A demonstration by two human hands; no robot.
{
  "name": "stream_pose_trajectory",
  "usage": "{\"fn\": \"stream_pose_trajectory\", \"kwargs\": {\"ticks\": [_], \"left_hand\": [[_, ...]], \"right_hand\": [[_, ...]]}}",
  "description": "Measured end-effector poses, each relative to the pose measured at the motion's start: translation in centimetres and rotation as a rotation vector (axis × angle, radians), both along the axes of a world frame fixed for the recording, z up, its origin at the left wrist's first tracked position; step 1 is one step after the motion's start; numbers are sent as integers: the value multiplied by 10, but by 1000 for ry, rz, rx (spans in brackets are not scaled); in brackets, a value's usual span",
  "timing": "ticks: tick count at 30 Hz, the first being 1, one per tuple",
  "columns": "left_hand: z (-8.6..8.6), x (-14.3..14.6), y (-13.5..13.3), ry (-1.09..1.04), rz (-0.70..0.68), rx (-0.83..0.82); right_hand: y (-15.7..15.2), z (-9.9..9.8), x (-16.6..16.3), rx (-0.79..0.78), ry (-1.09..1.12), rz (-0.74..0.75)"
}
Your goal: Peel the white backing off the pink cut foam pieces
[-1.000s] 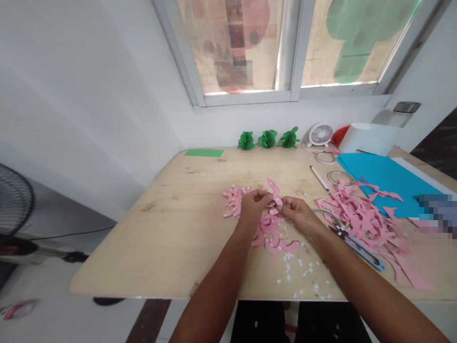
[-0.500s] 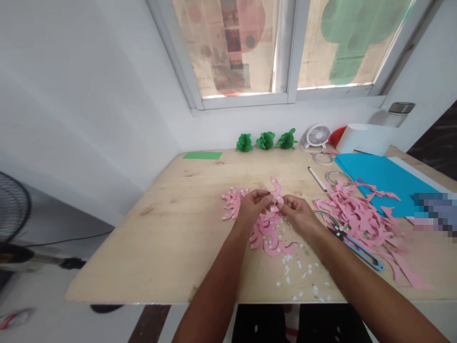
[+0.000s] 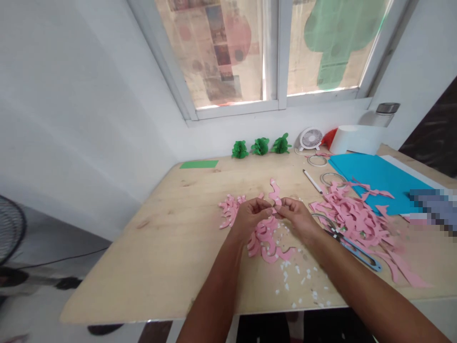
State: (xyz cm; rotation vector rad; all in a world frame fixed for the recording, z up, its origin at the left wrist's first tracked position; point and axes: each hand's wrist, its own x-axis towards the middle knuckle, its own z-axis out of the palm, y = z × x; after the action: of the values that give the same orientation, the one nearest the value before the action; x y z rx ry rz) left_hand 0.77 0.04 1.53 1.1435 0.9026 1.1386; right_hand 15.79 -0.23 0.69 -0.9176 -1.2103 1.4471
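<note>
A wavy pink paper cutout [image 3: 274,189] stands up between my two hands, with small white spots on it. My left hand [image 3: 253,215] is closed, its thumb and fingertips pinching near the cutout's lower end. From the other side, my right hand [image 3: 293,212] pinches the same cutout, its fingertips almost meeting those of the left. The fingers hide the lower end. Beneath and in front of the hands lies a pile of similar pink cutouts [image 3: 270,251]. Another small heap of pink cutouts [image 3: 228,208] with white spots sits beside my left hand.
Small white scraps [image 3: 286,277] are scattered near the front edge. To the right lie scissors [image 3: 361,254], pink paper offcuts [image 3: 353,212], a pen [image 3: 312,181], tape rings [image 3: 332,179] and blue sheets [image 3: 385,176]. Green paper ornaments [image 3: 260,146] and a small white fan [image 3: 311,138] stand along the wall.
My fingertips have drawn closer together around the cutout's lower end, covering more of it. The camera view has shifted slightly; the things on the table look unmoved.
</note>
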Motion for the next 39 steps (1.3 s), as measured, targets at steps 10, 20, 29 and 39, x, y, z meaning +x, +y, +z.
{"fn": "stream_pose_trajectory", "kwargs": {"ticks": [10, 20, 29, 39], "left_hand": [[6, -10, 2, 61, -46, -49], [-5, -2, 4, 72, 134, -25], [-4, -3, 4, 19, 99, -47], [-4, 2, 1, -49, 63, -113]], "right_hand": [[2, -7, -1, 18, -54, -5], [-2, -5, -3, 156, -328, 41], [-6, 5, -2, 199, -379, 18], [-3, -2, 0, 259, -443, -40]]}}
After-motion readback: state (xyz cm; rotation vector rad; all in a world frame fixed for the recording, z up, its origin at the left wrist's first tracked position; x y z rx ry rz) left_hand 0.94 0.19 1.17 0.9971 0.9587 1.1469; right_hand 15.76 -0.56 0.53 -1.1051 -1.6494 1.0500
